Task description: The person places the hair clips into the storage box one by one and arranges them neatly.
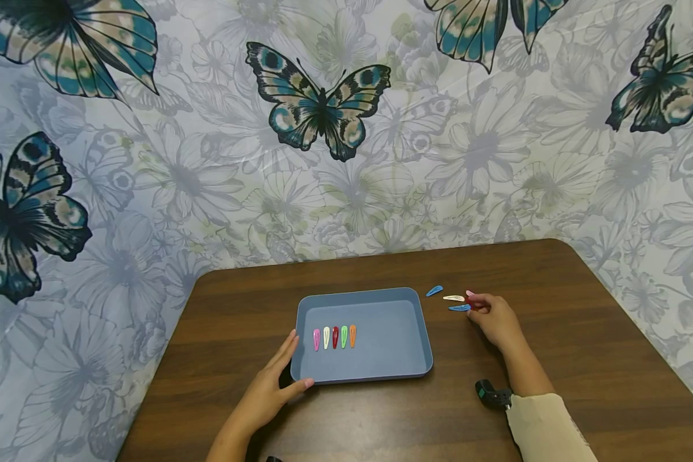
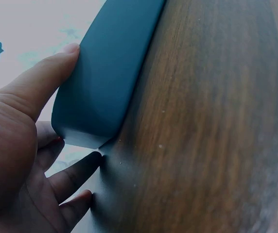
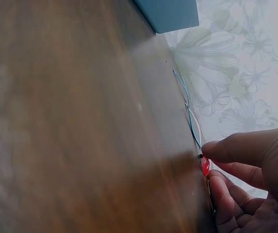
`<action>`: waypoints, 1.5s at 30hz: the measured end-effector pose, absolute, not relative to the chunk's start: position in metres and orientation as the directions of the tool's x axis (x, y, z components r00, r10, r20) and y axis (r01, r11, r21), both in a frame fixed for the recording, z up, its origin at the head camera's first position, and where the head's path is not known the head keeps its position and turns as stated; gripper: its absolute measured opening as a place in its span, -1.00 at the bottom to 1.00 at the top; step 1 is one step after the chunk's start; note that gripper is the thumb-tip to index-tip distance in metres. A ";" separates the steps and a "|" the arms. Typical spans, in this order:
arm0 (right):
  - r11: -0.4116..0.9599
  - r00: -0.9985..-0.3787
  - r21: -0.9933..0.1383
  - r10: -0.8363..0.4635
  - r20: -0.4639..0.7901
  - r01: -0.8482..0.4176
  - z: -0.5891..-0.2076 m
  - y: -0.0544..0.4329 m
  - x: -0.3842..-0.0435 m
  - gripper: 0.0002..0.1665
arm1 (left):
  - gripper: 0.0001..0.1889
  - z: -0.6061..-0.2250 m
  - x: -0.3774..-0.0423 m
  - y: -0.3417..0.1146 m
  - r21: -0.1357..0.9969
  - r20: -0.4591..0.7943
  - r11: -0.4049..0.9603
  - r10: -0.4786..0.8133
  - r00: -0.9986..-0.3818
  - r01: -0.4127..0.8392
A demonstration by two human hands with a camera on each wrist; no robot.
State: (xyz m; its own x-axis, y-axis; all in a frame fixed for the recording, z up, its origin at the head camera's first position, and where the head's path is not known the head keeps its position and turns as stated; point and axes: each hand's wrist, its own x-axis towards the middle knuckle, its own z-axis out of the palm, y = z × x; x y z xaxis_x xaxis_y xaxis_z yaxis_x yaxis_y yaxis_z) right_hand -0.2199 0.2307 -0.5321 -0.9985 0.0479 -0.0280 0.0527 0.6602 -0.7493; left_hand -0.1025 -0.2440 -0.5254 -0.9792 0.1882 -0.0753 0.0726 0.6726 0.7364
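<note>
A blue-grey tray point(image 1: 381, 346) lies on the table, with a row of hair clips in its left half: pink point(image 1: 316, 340), white point(image 1: 326, 338), red point(image 1: 335, 337), green point(image 1: 344, 337) and orange point(image 1: 353, 336). My left hand point(image 1: 268, 385) rests against its front left corner, fingers spread along the side and thumb point(image 2: 61, 65) touching the front. Right of the tray, my right hand point(image 1: 496, 319) has fingertips and thumb among loose hair clips. Its thumb meets the end of a blue clip point(image 1: 459, 308); a red clip point(image 3: 205, 166) shows between thumb and fingers. Whether it pinches one is unclear.
A white clip point(image 1: 453, 298) lies beside the right fingertips, and another blue clip point(image 1: 434, 290) sits nearer the tray. The brown wooden table point(image 1: 381, 423) ends at a wall covering point(image 1: 208, 173) printed with butterflies and flowers. A black device point(image 1: 493, 394) is worn at the right wrist.
</note>
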 end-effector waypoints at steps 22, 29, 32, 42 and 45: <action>0.714 -0.998 -0.700 0.042 0.041 0.002 -0.539 0.230 -0.221 -0.73 | 0.03 -0.527 -0.102 -0.244 0.739 -0.067 0.669 0.192 -0.979 0.081; 0.723 -0.999 -0.691 0.036 0.041 -0.002 -0.538 0.229 -0.220 -0.77 | 0.03 -0.527 -0.102 -0.244 0.738 -0.069 0.670 0.193 -0.979 0.080; 0.721 -0.999 -0.693 0.038 0.037 0.002 -0.537 0.229 -0.219 -0.78 | 0.03 -0.526 -0.102 -0.244 0.738 -0.074 0.671 0.191 -0.979 0.075; 0.717 -0.999 -0.697 0.047 0.008 0.028 -0.536 0.228 -0.220 -0.79 | 0.02 -0.527 -0.102 -0.244 0.738 -0.076 0.671 0.191 -0.979 0.073; 0.714 -0.999 -0.699 0.049 0.007 0.030 -0.537 0.229 -0.220 -0.80 | 0.02 -0.527 -0.102 -0.244 0.743 -0.071 0.664 0.194 -0.979 0.078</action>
